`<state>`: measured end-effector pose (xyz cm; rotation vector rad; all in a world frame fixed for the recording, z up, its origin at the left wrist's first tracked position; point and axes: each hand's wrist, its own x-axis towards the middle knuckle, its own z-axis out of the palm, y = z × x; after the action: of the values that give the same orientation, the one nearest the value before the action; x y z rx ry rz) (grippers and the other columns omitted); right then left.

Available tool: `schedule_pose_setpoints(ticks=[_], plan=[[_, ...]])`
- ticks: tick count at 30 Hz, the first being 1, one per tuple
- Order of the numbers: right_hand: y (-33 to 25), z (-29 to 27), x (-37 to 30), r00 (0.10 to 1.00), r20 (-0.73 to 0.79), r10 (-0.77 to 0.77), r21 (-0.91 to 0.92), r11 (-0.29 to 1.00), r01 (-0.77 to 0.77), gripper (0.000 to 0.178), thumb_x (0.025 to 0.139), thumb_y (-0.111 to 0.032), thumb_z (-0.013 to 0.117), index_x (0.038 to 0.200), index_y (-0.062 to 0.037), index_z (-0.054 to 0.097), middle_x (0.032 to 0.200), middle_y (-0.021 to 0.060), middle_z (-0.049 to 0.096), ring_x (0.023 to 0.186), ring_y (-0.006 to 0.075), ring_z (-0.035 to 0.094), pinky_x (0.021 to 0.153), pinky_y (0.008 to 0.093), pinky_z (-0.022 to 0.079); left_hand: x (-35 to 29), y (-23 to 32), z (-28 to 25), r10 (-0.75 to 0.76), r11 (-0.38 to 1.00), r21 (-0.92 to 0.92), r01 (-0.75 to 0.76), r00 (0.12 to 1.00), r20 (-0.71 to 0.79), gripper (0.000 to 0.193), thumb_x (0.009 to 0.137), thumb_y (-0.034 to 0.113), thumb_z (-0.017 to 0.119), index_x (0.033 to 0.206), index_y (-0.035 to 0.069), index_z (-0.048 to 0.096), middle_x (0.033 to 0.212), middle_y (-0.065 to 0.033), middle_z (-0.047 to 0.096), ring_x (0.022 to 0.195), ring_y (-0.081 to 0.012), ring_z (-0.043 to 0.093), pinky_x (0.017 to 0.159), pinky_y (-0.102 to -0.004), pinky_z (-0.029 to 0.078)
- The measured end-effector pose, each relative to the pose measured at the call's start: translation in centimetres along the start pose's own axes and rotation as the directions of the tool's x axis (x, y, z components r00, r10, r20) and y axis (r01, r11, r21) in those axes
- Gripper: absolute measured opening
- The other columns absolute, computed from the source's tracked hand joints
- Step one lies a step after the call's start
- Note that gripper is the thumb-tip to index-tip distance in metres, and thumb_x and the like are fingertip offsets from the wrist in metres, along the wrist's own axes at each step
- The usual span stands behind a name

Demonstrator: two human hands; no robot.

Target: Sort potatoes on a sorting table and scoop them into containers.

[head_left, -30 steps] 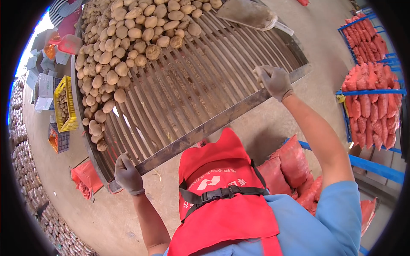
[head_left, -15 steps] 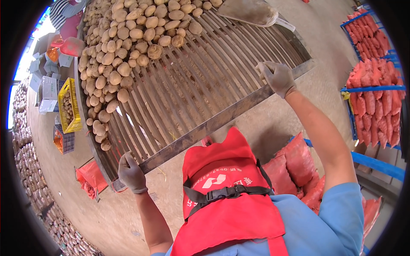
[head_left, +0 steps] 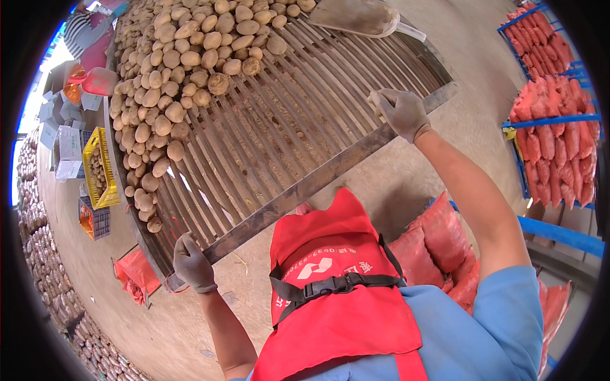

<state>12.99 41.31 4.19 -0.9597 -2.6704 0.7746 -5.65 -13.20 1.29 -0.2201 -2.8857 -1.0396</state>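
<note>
Table: one slatted table (head_left: 298, 190), potatoes (head_left: 190, 54) heaped at its far left, too many to count.
Left hand (head_left: 192, 264): closed, at the near left corner.
Right hand (head_left: 404, 115): closed, over the near right edge; whether either grips it, I cannot tell.
Crates: two; yellow crate (head_left: 107, 197) holding potatoes, blue crate (head_left: 101, 223) holding something orange.
Scoop (head_left: 362, 18): one, far right.

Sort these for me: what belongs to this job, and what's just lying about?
In use:
Slatted rack, left hand and right hand at its near edge
Potatoes on the rack
Scoop on the rack, probably

Seemingly just lying about:
Yellow crate
White box
Red sacks at right
</note>
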Motion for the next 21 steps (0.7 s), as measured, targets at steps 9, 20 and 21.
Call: schedule_pose_setpoints(ticks=[9, 20, 21], plan=[[-0.43, -0.24, -0.3, 1.0, 0.025, 0.014, 0.067, 0.998, -0.015, 0.041, 0.108, -0.046, 0.061, 0.104, -0.0121, 0.083, 0.094, 0.015, 0.078, 0.087, 0.0394, 0.071, 0.081, 0.0454, 0.056, -0.08, -0.83, -0.06, -0.012, 1.0, -0.026, 0.012, 1.0, 0.008, 0.034, 0.111, 0.025, 0.061, 0.108, -0.002, 0.081, 0.089, -0.0102, 0.08, 0.083, -0.0184, 0.074, 0.08, -0.0344, 0.056], [-0.04, -0.17, -0.09, 0.997, 0.081, 0.007, 0.034, 0.999, -0.01, 0.05, 0.108, -0.056, 0.056, 0.102, -0.0134, 0.082, 0.099, 0.0103, 0.08, 0.096, 0.0355, 0.074, 0.087, 0.045, 0.056, -0.07, -0.7, -0.16, -0.015, 1.0, -0.025, 0.015, 1.0, 0.014, 0.035, 0.112, 0.027, 0.061, 0.108, -0.001, 0.081, 0.09, -0.0101, 0.081, 0.085, -0.0184, 0.075, 0.08, -0.0342, 0.057], [0.21, -0.24, 0.11, 0.997, 0.078, 0.009, 0.034, 0.999, -0.011, 0.05, 0.108, -0.056, 0.056, 0.102, -0.0134, 0.082, 0.099, 0.0103, 0.08, 0.096, 0.0355, 0.074, 0.087, 0.045, 0.056, -0.03, -0.49, -0.05, -0.012, 1.0, -0.026, 0.012, 1.0, 0.014, 0.035, 0.112, 0.027, 0.061, 0.108, -0.001, 0.081, 0.09, -0.0101, 0.081, 0.085, -0.0184, 0.075, 0.08, -0.0342, 0.057]])
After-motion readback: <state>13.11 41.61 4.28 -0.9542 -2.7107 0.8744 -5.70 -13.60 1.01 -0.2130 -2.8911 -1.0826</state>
